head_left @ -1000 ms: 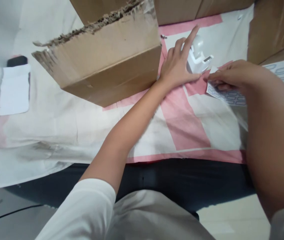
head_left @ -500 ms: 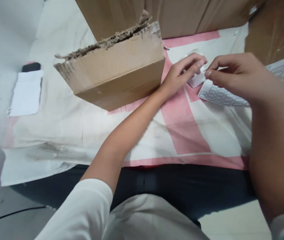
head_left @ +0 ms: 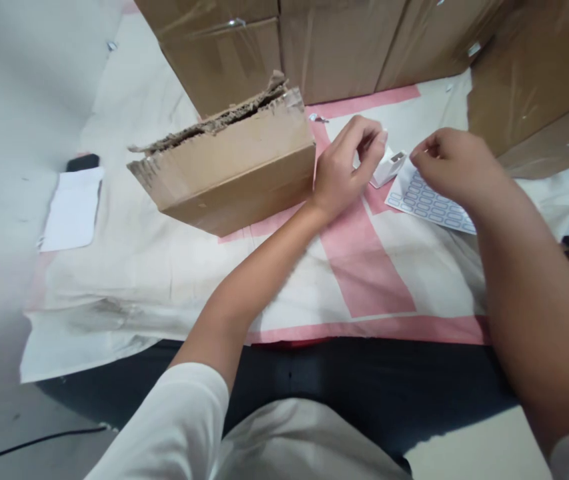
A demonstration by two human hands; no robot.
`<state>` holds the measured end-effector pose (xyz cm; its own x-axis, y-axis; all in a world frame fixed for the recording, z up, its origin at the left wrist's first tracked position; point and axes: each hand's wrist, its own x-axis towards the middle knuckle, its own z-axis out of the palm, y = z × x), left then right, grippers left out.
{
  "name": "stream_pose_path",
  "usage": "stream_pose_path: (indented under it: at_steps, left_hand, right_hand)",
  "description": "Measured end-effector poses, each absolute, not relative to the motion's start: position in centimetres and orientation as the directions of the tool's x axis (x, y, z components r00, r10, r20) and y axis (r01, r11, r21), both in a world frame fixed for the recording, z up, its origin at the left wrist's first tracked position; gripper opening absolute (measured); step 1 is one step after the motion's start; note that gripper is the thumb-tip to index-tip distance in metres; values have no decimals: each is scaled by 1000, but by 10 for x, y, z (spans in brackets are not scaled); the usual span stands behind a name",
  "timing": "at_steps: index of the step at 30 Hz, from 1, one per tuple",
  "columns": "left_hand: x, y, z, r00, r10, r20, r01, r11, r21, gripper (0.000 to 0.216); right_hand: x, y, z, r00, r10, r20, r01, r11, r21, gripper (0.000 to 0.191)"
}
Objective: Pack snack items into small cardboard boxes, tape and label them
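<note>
My left hand [head_left: 345,165] is curled, its fingertips gripping a small white plastic part [head_left: 389,167] that rests on the pink-and-white cloth [head_left: 364,267]. Just to the right, my right hand [head_left: 451,167] hovers with thumb and fingers pinched together; whatever they hold is too small to make out. Under that hand lies a white sheet of small blue-outlined labels [head_left: 421,200], flat on the cloth and touching the white part's right side.
A torn, open cardboard box [head_left: 234,170] lies tilted left of my left hand. Taped cardboard boxes [head_left: 344,47] stand along the back and right. A white paper [head_left: 71,208] and a dark device [head_left: 83,161] lie at far left.
My left hand went from lying spread on the white part to curling its fingers around it. My right hand lifted off the label sheet with fingers pinched. The view shifted back.
</note>
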<state>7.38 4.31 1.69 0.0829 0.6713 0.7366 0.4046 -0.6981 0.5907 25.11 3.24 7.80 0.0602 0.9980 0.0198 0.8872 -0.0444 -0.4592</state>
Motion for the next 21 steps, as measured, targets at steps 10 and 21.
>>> stream_pose_path:
  at_steps: [10,21]
  left_hand:
    - [-56,-73,122,276,623,732,415,-764,494,8]
    - [-154,-41,134,202,860,469,631,-481,609,9]
  right_hand:
    - [162,0,111,-558,657,508,654,724,-219,65]
    - [73,9,98,-781,525,338,555,832,-10,66]
